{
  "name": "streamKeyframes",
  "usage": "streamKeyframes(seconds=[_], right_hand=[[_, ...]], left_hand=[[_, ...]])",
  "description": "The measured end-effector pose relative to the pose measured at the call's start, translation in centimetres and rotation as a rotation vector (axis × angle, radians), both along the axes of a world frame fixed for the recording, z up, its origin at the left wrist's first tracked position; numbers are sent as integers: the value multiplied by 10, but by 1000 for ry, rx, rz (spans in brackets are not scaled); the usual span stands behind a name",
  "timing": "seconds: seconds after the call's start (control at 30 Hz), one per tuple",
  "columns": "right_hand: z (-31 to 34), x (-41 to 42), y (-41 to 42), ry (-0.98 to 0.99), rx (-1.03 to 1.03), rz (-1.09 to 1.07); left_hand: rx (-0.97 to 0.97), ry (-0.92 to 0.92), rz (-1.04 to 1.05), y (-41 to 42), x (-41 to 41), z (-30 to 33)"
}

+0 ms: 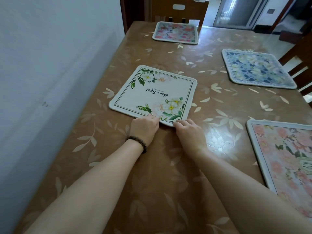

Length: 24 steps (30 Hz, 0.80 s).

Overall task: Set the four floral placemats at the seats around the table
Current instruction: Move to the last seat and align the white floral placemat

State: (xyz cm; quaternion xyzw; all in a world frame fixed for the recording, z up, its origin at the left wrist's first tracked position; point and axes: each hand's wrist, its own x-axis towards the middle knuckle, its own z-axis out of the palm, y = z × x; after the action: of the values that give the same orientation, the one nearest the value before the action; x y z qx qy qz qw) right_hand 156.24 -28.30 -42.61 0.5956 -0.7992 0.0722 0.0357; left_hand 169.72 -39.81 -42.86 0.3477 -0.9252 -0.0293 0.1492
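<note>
Both your hands are on the near corner of the white placemat (152, 93), the one with white and pale pink flowers and a green line border. Your left hand (145, 128), with a dark bead bracelet (137, 142) at the wrist, has its fingers curled down onto the mat's near edge; your right hand (190, 132) sits just beside it, fingertips closed over the corner itself. Whether either thumb is tucked under the fabric, you cannot tell from here. This mat lies flat toward the table's (168, 166) left edge, near the wall (50, 65), turned slightly askew. A red-and-pink floral placemat (175, 32) rests at the far edge in front of a wooden chair (179, 9). A blue-and-cream placemat (256, 68) lies along the right edge next to a dark chair (298, 65), and a pale pink floral placemat (287, 157) sits nearer along that same right edge, partly cut off by the frame.
</note>
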Motion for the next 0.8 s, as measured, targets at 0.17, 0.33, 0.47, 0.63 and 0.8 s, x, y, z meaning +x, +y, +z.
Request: streamKeyframes(seconds=[0.17,0.33,0.47,0.63,0.8], right_hand=[[2,6,9,-36,-41,-23],[7,29,38,-79,-85,-30],[15,60,78,-63,-108,-36],[29,109,143,-52,-63,-26],[37,167,212,-72,4,-6]], left_hand=[[3,15,2,12,8,6],[66,58,-11,40,27,9],[102,61,-55,78,56,15],[154,48,-104,137,103,26],[160,68,-144,203,162,32]])
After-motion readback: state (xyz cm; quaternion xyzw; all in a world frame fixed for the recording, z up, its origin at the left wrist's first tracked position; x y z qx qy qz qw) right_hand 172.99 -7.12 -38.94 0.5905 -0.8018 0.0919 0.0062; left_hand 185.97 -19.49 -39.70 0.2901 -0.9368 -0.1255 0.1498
